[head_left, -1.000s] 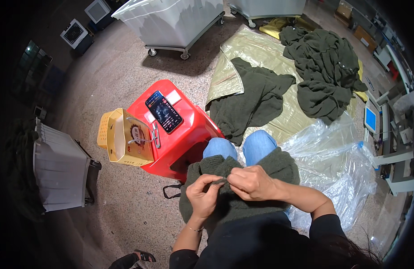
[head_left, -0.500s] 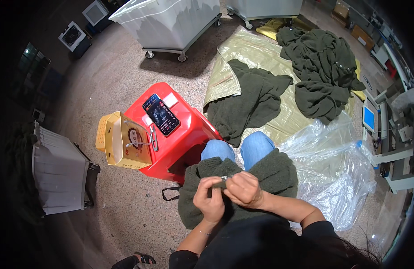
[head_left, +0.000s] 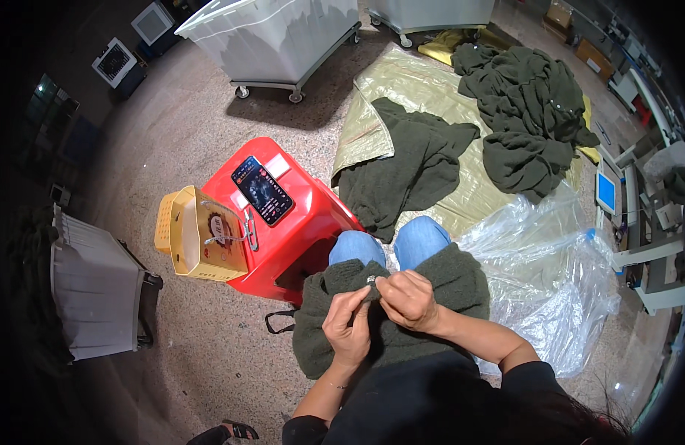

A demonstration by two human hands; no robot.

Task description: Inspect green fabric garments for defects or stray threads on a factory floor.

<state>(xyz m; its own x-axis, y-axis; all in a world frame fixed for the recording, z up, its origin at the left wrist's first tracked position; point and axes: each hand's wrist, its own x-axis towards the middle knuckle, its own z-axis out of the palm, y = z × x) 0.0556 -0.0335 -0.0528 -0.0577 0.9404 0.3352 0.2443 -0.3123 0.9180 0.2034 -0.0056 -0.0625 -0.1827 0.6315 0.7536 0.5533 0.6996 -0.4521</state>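
Note:
A dark green fleece garment (head_left: 457,289) lies bunched across my lap, over blue jeans. Thumb and fingers of my left hand (head_left: 347,326) pinch its edge near the middle. My right hand (head_left: 407,300) is closed on the same edge, right beside the left, fingers curled in. Just beyond the fingertips shows a small pale, shiny piece (head_left: 370,279) on the cloth; its kind is too small to tell. Whatever lies between the fingers is hidden.
A red stool (head_left: 298,196) at my left carries a phone (head_left: 262,190), thread snips (head_left: 251,230) and a yellow paper bag (head_left: 209,237). More dark green fleece (head_left: 531,96) lies on yellowish sheeting (head_left: 453,204). Clear plastic (head_left: 550,311) spreads at right. Wheeled grey bins (head_left: 283,44) stand around.
My fingers have shifted slightly on the garment's edge, and the small pale piece now shows beyond the fingertips rather than between them. The whole view has moved a little.

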